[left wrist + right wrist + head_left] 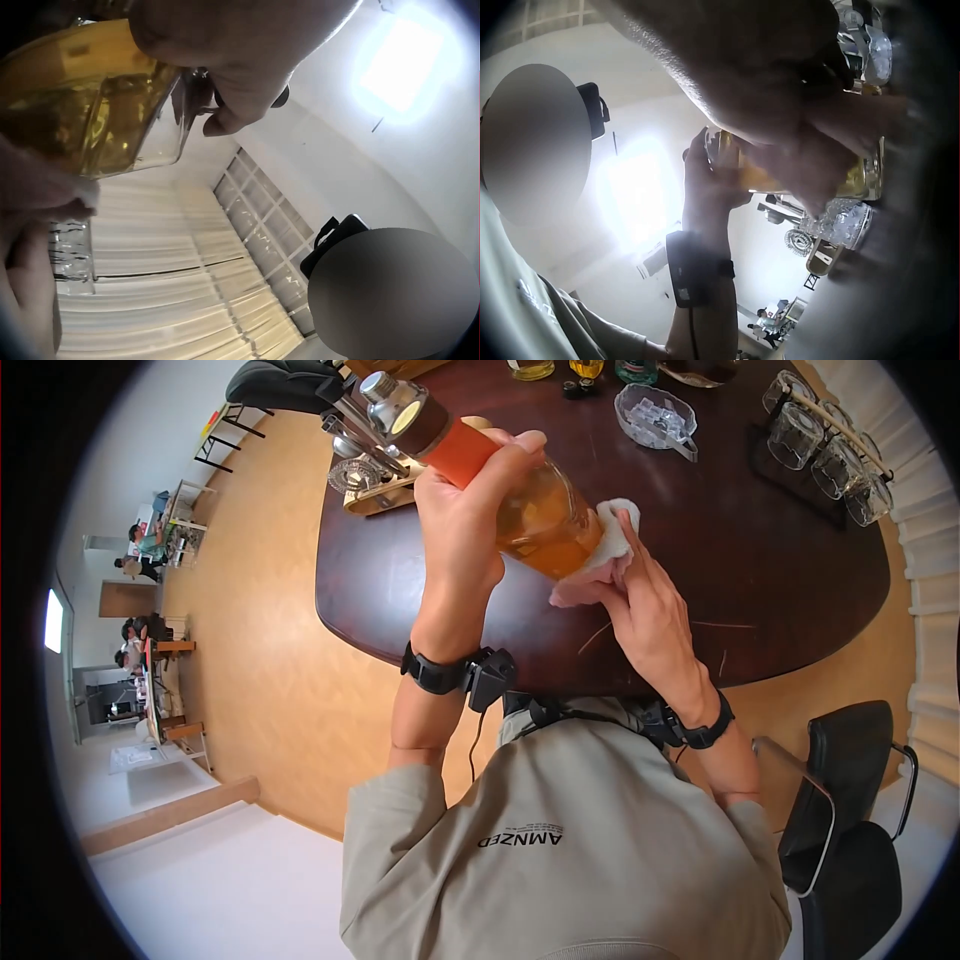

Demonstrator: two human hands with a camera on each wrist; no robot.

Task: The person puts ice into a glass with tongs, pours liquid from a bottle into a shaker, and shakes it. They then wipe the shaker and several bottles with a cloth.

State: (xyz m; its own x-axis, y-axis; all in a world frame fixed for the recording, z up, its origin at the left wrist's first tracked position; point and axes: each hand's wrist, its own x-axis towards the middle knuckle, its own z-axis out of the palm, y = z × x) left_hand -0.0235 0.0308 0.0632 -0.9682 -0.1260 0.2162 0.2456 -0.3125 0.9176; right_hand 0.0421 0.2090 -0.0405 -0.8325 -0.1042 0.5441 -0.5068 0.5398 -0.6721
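Tbl [760, 575] under amber-liq. btl [545, 515]; bowl [632, 435] w/ prob. ice [658, 418]

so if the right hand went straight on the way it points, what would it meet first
Probably the bottle, at its base end, through the cloth; depth there is hard to judge.

Amber-filled bottle [545, 512] — tilted, w/ pink & wht cloth [614, 540] at base.

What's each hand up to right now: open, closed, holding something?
Left hand: closed around the tilted bottle.
Right hand: holding a cloth against the bottle's base.
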